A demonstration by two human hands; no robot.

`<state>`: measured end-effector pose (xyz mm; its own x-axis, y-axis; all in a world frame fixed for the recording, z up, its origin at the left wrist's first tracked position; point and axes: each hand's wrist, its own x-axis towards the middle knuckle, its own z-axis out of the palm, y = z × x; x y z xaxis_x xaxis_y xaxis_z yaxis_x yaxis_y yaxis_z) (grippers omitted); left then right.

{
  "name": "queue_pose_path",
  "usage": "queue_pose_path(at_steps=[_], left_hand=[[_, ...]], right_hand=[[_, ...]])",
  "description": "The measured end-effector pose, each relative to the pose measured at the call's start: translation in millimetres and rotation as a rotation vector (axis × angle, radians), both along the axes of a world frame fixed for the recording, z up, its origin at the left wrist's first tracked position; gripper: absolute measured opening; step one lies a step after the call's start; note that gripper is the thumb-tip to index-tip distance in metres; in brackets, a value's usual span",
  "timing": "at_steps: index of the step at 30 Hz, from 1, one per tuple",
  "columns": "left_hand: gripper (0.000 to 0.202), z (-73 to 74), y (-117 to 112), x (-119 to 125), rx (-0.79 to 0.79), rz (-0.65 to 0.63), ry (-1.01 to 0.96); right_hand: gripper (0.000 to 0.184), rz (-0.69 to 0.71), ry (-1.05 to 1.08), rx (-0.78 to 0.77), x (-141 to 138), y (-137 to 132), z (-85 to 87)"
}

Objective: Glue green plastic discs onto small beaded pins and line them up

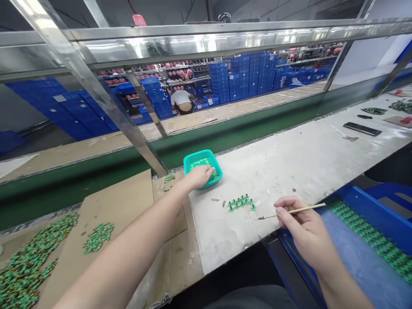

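- 1 o'clock: right hand [298, 219] pinching thin brush [310, 207].
- 12 o'clock: green pieces [242, 204] standing in rows.
- 11 o'clock: left hand [200, 176] in teal basket [212, 182], green discs [204, 161] inside; grip hidden, can't tell. Probably picking step; next calls for light pinch.

Bare forearms [138, 240], bare left grip [201, 176] and right grip [301, 221] too. Below the table [273, 171]'s near edge there's dark grey cloth [254, 297], probably trousers, kinda hard to tell.

Left arm [138, 240] far forward, right hand [301, 227] in a pinch
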<state>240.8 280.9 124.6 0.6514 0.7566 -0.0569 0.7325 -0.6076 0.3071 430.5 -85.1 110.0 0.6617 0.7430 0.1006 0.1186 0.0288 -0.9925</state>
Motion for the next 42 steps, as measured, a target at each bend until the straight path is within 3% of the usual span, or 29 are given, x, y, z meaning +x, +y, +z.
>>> queue_pose_path(at_steps=[3,6,11,14,17,23,26,31,36,39,42], left_hand=[[0.044,16.2,2.0,-4.6,0.031,0.034,-0.021],[0.042,13.2,-25.5,-23.7,0.056,0.017,-0.045],[0.038,-34.8,-108.4,-56.9,0.029,-0.105,-0.040],[0.037,-58.0,-132.8,-61.0,0.034,-0.119,-0.077],[0.042,-55.7,-130.6,-63.3,0.011,-0.098,-0.148],[0.070,-7.4,-106.6,-93.0,-0.060,0.012,-0.216],[0.061,4.5,-104.2,-109.4,-0.072,0.042,-0.143],[0.030,-12.8,-116.6,-117.9,-0.017,0.041,0.003],[0.037,-33.8,-120.0,-105.5,0.036,0.044,0.051],[0.041,-38.4,-124.8,-100.8,0.064,0.039,0.062],[0.031,-37.4,-138.2,-106.0,0.113,0.033,0.060]], right_hand=[[0.040,0.007,-0.011,0.005,-3.5,-1.4,4.5],[0.033,0.004,-0.020,0.040,-6.7,-5.3,9.4],[0.023,0.035,0.002,0.077,-12.5,-8.9,12.1],[0.022,0.064,0.009,0.079,-14.5,-7.7,10.9],[0.024,0.103,0.007,0.054,-13.7,-6.9,8.2],[0.056,0.160,0.060,0.099,-11.1,-7.1,-1.2],[0.061,0.182,0.074,0.130,-13.3,-6.8,-3.7],[0.057,0.195,0.066,0.107,-19.6,-6.1,-7.0],[0.058,0.221,0.071,0.089,-22.9,-4.3,-10.3],[0.059,0.235,0.057,0.072,-23.2,-4.0,-11.1],[0.061,0.236,0.041,0.053,-22.4,-5.3,-12.3]])
